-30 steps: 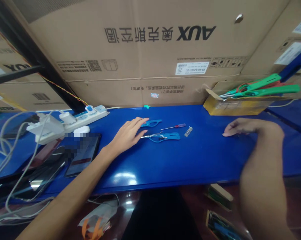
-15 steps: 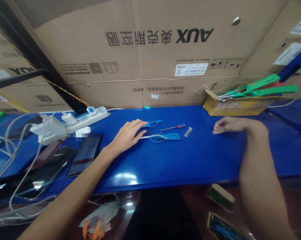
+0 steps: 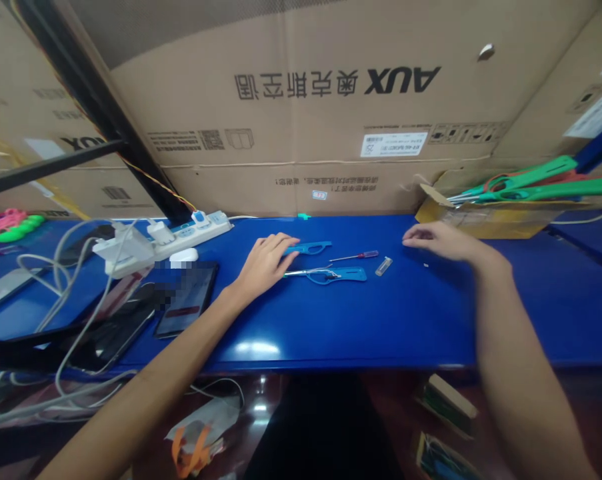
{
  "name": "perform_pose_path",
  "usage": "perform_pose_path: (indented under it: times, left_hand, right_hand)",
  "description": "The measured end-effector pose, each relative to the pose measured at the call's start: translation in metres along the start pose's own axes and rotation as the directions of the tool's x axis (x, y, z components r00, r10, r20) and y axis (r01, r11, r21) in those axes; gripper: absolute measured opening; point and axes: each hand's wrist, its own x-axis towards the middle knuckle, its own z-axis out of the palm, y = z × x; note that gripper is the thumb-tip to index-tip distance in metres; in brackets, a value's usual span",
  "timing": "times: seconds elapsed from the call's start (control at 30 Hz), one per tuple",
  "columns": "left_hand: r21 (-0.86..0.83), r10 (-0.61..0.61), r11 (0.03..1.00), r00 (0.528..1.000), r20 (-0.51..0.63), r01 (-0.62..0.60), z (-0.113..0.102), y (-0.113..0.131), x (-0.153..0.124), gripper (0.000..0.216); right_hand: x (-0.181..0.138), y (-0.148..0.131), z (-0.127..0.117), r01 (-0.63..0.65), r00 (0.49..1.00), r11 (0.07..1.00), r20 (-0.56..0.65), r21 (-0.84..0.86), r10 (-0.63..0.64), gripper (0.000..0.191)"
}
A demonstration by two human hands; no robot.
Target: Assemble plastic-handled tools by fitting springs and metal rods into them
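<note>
My left hand (image 3: pixel 268 265) lies on the blue table, thumb and fingers on either side of the left end of a blue plastic casing half (image 3: pixel 321 248). Just below it rests another blue casing half (image 3: pixel 353 274), with a metal rod and wires in it, like a long-necked lighter. Its left end reaches close to my thumb. My right hand (image 3: pixel 433 240) hovers in front of the yellow box, fingers stretched loosely leftward, with nothing visible in them. Between the hands are a small purple-handled screwdriver (image 3: pixel 365 255) and a clear plastic piece (image 3: pixel 383 267). A tiny white part (image 3: pixel 425 265) lies below my right hand.
A yellow box (image 3: pixel 491 223) at the back right holds several green-handled tools (image 3: pixel 535 177). On the left are a power strip (image 3: pixel 205 230) with chargers and cables, a white case (image 3: pixel 184 258) and a phone (image 3: pixel 191 300). A large cardboard box (image 3: pixel 301 113) stands behind.
My right hand has moved left and slightly up, leaving the tiny white part in plain view on the table. The left hand stays at the blue casing half. The view has shifted slightly.
</note>
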Motion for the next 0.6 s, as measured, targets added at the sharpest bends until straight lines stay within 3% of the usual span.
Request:
perform_pose_path:
  times: [0.17,0.23,0.33,0.47,0.6]
  left_hand:
    - [-0.001,-0.164,0.986,0.984,-0.069,0.164,0.002,-0.005,0.005,0.026]
    - [0.034,-0.182,0.983,0.983,-0.01,0.182,0.008,-0.007,0.019,0.028]
    - [0.205,-0.182,0.968,0.965,0.19,0.143,0.023,-0.012,0.052,0.034]
    - [0.282,-0.174,0.954,0.955,0.241,0.102,0.044,-0.021,0.097,0.028]
    - [0.328,-0.197,0.939,0.942,0.271,0.102,0.058,-0.03,0.113,0.031]
  right_hand:
    - [0.006,-0.021,0.01,0.1,0.986,0.988,-0.124,-0.12,-0.115,0.033]
    - [0.009,-0.022,0.015,0.124,0.983,0.982,-0.114,-0.14,-0.14,0.03]
    - [0.015,-0.021,0.024,0.169,0.977,0.972,-0.106,-0.161,-0.187,0.026]
    - [0.022,-0.027,0.037,0.228,0.957,0.953,-0.134,-0.2,-0.257,0.026]
    - [0.023,-0.039,0.046,0.336,0.924,0.917,-0.115,-0.214,-0.365,0.028]
